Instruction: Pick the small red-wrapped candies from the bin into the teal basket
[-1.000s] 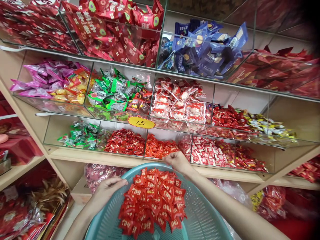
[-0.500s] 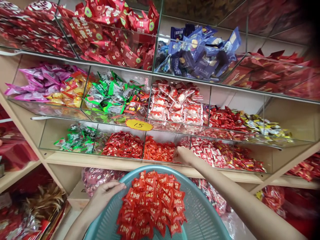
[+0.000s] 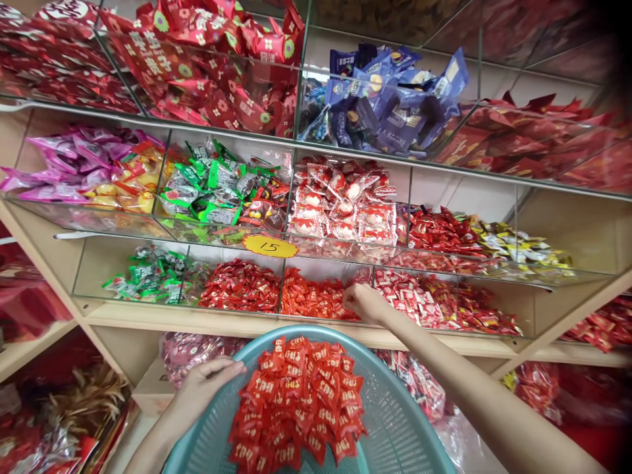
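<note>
A teal plastic basket (image 3: pixel 409 421) holds a heap of small red wrapped candies (image 3: pixel 301 401) with gold lettering. My left hand (image 3: pixel 210 378) grips the basket's left rim, fingers over the edge. My right hand (image 3: pixel 365 303) reaches across to the lowest shelf, at the right end of a compartment of orange-red wrapped candies (image 3: pixel 311 293). Its fingers are curled and face away, so what they hold, if anything, is hidden. Beside that hand lie pink-and-white candies (image 3: pixel 407 293) on the right and darker red candies (image 3: pixel 240 284) farther left.
Glass dividers and a front pane (image 3: pixel 291 313) edge the lowest compartments, above a wooden ledge (image 3: pixel 162 319). The shelf above carries a yellow price tag (image 3: pixel 270 247) marked 15 and red-and-white packets (image 3: pixel 340 204). Bagged goods (image 3: pixel 197 349) and a cardboard box (image 3: pixel 154 388) sit beneath.
The view has shifted slightly, so the shelves appear a little farther left. Both hands and the basket keep nearly the same places.
</note>
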Demonstrator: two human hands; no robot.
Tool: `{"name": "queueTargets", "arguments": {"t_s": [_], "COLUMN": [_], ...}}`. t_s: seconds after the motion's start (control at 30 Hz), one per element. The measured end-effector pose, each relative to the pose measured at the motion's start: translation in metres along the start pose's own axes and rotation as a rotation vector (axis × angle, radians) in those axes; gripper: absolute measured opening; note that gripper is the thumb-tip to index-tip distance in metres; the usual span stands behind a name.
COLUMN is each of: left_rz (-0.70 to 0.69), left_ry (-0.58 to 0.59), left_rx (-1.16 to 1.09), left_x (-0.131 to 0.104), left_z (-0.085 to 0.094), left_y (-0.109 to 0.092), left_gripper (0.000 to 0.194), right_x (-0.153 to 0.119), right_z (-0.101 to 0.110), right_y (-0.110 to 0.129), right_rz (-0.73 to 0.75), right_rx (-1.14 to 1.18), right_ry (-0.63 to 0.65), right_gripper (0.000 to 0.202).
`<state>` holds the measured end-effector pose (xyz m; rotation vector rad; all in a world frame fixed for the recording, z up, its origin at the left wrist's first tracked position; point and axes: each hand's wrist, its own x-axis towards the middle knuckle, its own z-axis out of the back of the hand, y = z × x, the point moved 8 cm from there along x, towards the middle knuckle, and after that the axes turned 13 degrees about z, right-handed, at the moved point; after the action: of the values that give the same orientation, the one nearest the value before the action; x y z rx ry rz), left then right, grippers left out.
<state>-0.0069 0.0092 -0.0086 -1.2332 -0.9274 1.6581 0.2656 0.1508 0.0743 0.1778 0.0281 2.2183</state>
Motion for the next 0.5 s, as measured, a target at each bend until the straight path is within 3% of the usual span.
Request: {"name": "queueTargets", "arguments": {"t_s": [0.17,0.3,0.37,0.5], "left_rz": [-0.006,-0.001,0.012,0.017], "left_ry": [0.054,0.059,0.058,0.061], "left_rx": [0.024,0.029,0.017,-0.002], "left_x": [0.002,0.003,0.004,0.006], "left_z": [-0.003,-0.002,-0.002,-0.003], "left_y": [0.002,0.005,0.007,0.009], "left_gripper": [0.033,0.033,0.034,0.032], "right_x": [-0.015,-0.039,-0.050,-0.058], "right_z": [0.020,0.029,0.023,-0.012], "right_y": [0.003,0.020,0.030,0.042], "right_rz": [0.017,0.033,0.029,-0.019], "right_rx": [0.188,0.388,0.502,0.711], "right_ry": [-0.152,-0.309,-0.338,-0.270], "right_gripper": [0.017,0.020,0.022,0.026]}}
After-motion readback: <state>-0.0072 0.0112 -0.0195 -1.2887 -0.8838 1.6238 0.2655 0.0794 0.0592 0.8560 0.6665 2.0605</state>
